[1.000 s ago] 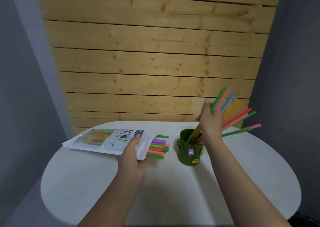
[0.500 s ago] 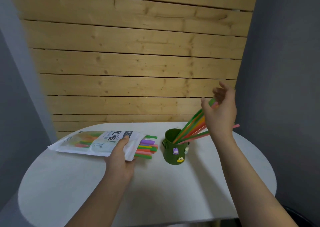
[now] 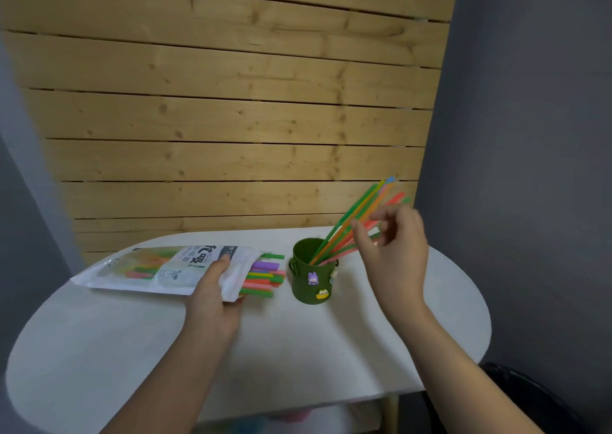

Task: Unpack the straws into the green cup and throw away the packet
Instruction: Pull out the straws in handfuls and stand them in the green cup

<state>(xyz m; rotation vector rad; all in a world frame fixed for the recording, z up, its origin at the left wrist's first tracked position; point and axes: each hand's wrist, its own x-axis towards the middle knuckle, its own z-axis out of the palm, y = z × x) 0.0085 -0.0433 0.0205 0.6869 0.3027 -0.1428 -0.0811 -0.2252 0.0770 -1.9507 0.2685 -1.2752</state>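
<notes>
A white straw packet (image 3: 155,269) lies on the table's left side, its open end facing right. My left hand (image 3: 212,296) grips it near that end, thumb on top. Several coloured straws (image 3: 265,276) stick out of the opening. Just right of them stands the green cup (image 3: 309,283) with small charms on its side. A bunch of straws (image 3: 351,223) leans to the right in the cup. My right hand (image 3: 395,251) is right of the cup, in front of the leaning straws, fingers loosely curled and gripping nothing.
The white oval table (image 3: 298,350) stands against a wood-slat wall (image 3: 231,119), with grey walls on both sides. A dark round object (image 3: 533,397) sits on the floor at the lower right. Pink things (image 3: 291,417) show under the table's front edge.
My right hand has let the straw bunch settle in the cup and has come down beside it. My left hand still holds the packet in place.
</notes>
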